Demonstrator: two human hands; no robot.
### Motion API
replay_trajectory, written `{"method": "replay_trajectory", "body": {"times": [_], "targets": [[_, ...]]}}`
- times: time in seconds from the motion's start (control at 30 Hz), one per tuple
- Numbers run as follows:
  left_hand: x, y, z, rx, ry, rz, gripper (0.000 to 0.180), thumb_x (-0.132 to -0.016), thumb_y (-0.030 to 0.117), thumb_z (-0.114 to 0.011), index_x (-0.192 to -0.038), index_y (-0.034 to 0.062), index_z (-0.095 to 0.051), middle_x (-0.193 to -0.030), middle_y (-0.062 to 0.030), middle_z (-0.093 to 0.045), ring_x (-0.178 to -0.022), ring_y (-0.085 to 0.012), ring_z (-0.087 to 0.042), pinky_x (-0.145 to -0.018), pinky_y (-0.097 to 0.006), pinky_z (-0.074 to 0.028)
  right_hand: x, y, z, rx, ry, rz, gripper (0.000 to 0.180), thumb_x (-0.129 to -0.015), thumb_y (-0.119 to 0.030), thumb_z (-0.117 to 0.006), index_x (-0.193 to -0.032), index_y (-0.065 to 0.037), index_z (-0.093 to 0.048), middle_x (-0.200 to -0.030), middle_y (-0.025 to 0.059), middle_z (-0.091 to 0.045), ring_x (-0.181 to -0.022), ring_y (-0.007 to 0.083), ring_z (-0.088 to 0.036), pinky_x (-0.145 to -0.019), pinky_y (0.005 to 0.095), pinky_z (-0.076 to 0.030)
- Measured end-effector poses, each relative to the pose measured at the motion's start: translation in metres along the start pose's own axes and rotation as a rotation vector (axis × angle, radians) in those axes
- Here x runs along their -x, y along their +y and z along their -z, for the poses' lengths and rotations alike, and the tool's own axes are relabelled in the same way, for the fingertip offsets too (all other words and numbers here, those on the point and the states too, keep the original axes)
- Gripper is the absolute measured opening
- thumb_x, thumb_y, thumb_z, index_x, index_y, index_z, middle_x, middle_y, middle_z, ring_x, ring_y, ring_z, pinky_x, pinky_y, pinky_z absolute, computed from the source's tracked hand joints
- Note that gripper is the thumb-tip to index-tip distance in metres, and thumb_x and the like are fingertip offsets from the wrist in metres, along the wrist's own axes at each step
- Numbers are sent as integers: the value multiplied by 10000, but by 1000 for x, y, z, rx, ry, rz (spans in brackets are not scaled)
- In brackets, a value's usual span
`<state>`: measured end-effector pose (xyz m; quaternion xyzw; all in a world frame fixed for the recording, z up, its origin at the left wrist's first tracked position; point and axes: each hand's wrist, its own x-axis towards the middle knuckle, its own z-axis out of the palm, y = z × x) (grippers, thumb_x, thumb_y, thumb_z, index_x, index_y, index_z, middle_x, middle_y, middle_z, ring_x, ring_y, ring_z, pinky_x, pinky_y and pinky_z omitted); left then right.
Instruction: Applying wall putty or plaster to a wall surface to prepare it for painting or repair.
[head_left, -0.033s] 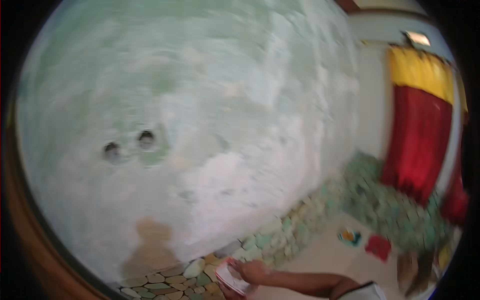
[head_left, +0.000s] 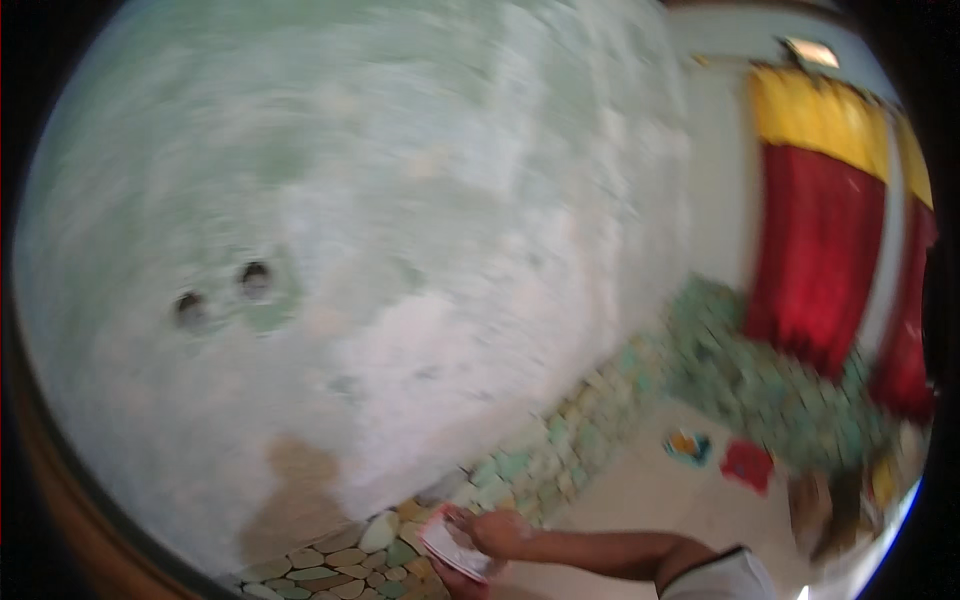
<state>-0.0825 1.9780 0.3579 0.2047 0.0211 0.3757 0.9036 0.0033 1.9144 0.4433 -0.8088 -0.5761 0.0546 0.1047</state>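
Observation:
My right hand [head_left: 497, 533] reaches in from the lower right on a bare forearm with a white sleeve [head_left: 722, 578]. Its fingers close on a flat white and pink stack of cards or paper [head_left: 452, 547], held just in front of the foot of the wall. Under the stack, at the bottom edge, a reddish-brown sliver [head_left: 458, 586] may be my left hand, but too little of it shows to be sure. The picture is blurred by motion.
A weathered pale green and white wall [head_left: 380, 200] with two dark holes [head_left: 222, 293] fills most of the view. Rounded stones [head_left: 520, 462] line its base. A red and yellow curtain [head_left: 815, 250] hangs at the right. Small colourful items [head_left: 688, 446] and a red piece [head_left: 747, 464] lie on the pale floor.

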Motion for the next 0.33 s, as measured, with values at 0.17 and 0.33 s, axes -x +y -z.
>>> {"method": "replay_trajectory", "body": {"times": [0.17, 0.33], "targets": [[13, -39, 4, 67, -62, 429, 639, -930, 581, -306, -1439, 195, -301, -1451, -33, -355, -1289, -279, -401, -1006, -507, -367, 59, 42, 19, -199, 443, -199, 487, -879, -344, -544, -1289, -104, -440, -807, 136, -637, -644, 313, -640, -512, 452, -499], [55, -118, -66, -460, -349, 437, 697, -905, 631, -311, -1470, 232, -221, -1487, -78, -287, -1333, -310, -333, -1065, -557, -285, 179, 103, 22, -372, 861, -364, 516, -857, -406, -575, -1280, -132, -464, -1047, 192, -634, -893, 327, -647, -742, 447, -521]]}}
